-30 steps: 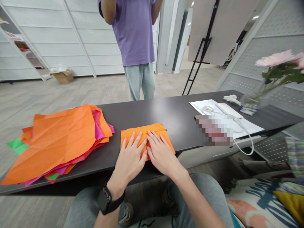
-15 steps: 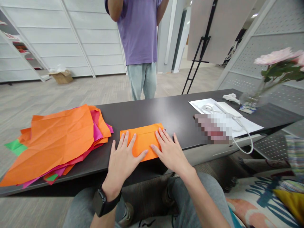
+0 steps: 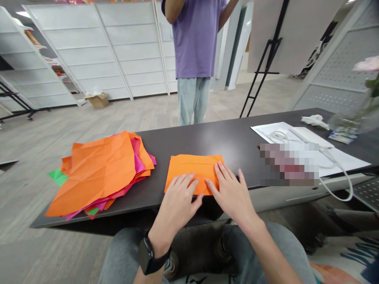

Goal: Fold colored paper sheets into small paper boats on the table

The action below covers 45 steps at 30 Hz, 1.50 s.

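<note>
A folded sheet of orange paper lies flat at the front edge of the dark table, with a crease running along its far side. Over its near left part is my left hand, fingers loosely bent and a black watch on the wrist; whether the fingertips touch the paper I cannot tell. My right hand rests on the paper's right side, its fingers stretched out and spread. Neither hand grips anything.
To the left, a crumpled pile of orange, pink and green paper sheets overhangs the table edge. On the right are white papers, a white cable and a glass vase. A person in a purple shirt stands beyond the table.
My left hand has drawn back toward the near edge of the orange paper, its fingers now more bent. My right hand stays on the right side. The view has shifted left.
</note>
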Each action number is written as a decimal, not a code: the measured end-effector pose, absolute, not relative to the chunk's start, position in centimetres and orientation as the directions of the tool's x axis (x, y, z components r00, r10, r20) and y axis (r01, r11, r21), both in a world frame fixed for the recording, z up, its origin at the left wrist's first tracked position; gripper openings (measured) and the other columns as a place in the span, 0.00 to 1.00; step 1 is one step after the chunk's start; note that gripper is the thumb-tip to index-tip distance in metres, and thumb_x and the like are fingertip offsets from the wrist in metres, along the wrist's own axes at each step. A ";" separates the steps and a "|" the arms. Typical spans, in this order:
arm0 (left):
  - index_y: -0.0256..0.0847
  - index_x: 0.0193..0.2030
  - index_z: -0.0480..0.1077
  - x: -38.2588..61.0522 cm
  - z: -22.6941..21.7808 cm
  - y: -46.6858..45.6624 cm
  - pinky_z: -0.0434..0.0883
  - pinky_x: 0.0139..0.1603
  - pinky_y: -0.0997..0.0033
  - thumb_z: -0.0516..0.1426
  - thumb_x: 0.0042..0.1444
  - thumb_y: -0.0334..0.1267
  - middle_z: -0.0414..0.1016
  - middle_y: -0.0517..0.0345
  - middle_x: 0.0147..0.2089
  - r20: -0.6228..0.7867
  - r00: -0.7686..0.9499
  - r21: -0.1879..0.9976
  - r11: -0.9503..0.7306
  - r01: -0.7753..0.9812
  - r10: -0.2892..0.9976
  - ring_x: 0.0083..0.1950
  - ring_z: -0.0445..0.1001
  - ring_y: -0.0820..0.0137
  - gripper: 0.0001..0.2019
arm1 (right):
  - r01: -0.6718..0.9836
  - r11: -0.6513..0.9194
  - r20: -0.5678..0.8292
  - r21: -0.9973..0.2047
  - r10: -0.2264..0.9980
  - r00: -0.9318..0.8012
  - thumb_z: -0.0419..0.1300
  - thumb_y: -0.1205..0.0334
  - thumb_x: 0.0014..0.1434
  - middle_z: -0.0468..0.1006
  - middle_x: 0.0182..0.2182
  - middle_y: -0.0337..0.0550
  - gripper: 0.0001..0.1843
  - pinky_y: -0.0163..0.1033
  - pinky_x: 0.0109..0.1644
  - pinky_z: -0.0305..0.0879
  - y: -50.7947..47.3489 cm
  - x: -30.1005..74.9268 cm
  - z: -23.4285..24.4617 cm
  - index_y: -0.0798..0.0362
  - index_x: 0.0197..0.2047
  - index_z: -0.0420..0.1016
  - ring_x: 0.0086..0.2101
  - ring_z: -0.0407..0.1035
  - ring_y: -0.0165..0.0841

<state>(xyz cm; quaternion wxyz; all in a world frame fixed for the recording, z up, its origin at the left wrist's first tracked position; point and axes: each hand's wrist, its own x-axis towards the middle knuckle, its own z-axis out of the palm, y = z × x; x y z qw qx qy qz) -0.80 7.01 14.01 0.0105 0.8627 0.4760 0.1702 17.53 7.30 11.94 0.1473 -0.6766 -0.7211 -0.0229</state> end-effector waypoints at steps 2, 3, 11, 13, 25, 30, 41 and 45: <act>0.42 0.61 0.70 -0.7 14.2 6.8 0.66 0.66 0.51 0.60 0.60 0.44 0.70 0.50 0.66 0.238 0.560 0.240 -0.606 0.758 0.794 0.67 0.68 0.55 0.23 | 0.985 0.059 0.302 -0.160 0.953 -0.008 0.47 0.49 0.69 0.65 0.66 0.61 0.31 0.63 0.70 0.40 7.0 17.4 12.1 0.61 0.66 0.65 0.65 0.59 0.49; 0.43 0.61 0.70 -0.9 14.2 6.8 0.66 0.66 0.49 0.63 0.58 0.45 0.69 0.50 0.67 0.219 0.582 0.259 -0.621 0.740 0.783 0.68 0.66 0.54 0.25 | 0.985 0.059 0.328 -0.162 0.945 -0.002 0.49 0.49 0.68 0.67 0.64 0.62 0.30 0.63 0.70 0.42 6.8 17.4 12.3 0.61 0.64 0.67 0.63 0.61 0.51; 0.40 0.46 0.74 -4.5 13.8 8.2 0.63 0.69 0.50 0.64 0.52 0.30 0.72 0.47 0.64 0.183 0.594 0.339 -0.617 0.710 0.784 0.70 0.63 0.55 0.13 | 0.875 0.321 0.307 -0.363 0.927 -0.213 0.47 0.53 0.71 0.80 0.46 0.50 0.25 0.53 0.55 0.65 7.0 20.5 14.5 0.51 0.31 0.80 0.48 0.72 0.44; 0.41 0.49 0.74 -5.1 14.1 8.4 0.66 0.67 0.51 0.61 0.54 0.29 0.75 0.50 0.62 0.189 0.590 0.338 -0.616 0.711 0.785 0.68 0.66 0.57 0.15 | 0.791 0.434 0.310 -0.432 0.895 -0.322 0.49 0.55 0.71 0.77 0.55 0.49 0.20 0.52 0.61 0.62 7.4 21.4 14.5 0.51 0.39 0.80 0.57 0.68 0.43; 0.41 0.33 0.72 -6.6 14.2 8.6 0.69 0.66 0.56 0.58 0.54 0.31 0.75 0.46 0.61 0.205 0.561 0.491 -0.580 0.650 0.802 0.65 0.71 0.58 0.02 | 0.684 0.571 0.169 -0.454 0.809 -0.563 0.73 0.56 0.48 0.69 0.64 0.48 0.39 0.59 0.72 0.44 7.1 22.8 14.0 0.44 0.64 0.70 0.64 0.61 0.45; 0.42 0.42 0.76 -7.0 14.2 8.6 0.67 0.67 0.55 0.54 0.61 0.37 0.78 0.50 0.58 0.200 0.545 0.564 -0.550 0.616 0.814 0.64 0.72 0.59 0.09 | 0.692 0.577 0.199 -0.435 0.811 -0.551 0.64 0.68 0.56 0.63 0.68 0.46 0.30 0.60 0.72 0.43 6.8 22.5 13.8 0.46 0.62 0.70 0.70 0.50 0.42; 0.43 0.44 0.67 -6.1 14.9 8.9 0.74 0.46 0.63 0.53 0.65 0.50 0.78 0.55 0.38 0.153 0.243 0.713 -0.277 0.644 0.958 0.43 0.79 0.60 0.13 | 0.689 0.460 0.374 -0.560 0.882 -0.286 0.52 0.58 0.69 0.81 0.48 0.47 0.12 0.48 0.59 0.65 7.9 20.7 12.3 0.51 0.47 0.76 0.51 0.72 0.40; 0.44 0.39 0.63 -5.9 14.4 9.3 0.71 0.37 0.70 0.53 0.64 0.49 0.75 0.61 0.33 0.176 0.157 0.789 -0.234 0.568 0.972 0.35 0.76 0.67 0.11 | 0.681 0.345 0.335 -0.646 0.930 -0.154 0.51 0.54 0.69 0.81 0.35 0.43 0.15 0.43 0.47 0.68 8.1 20.3 12.1 0.49 0.34 0.73 0.39 0.74 0.38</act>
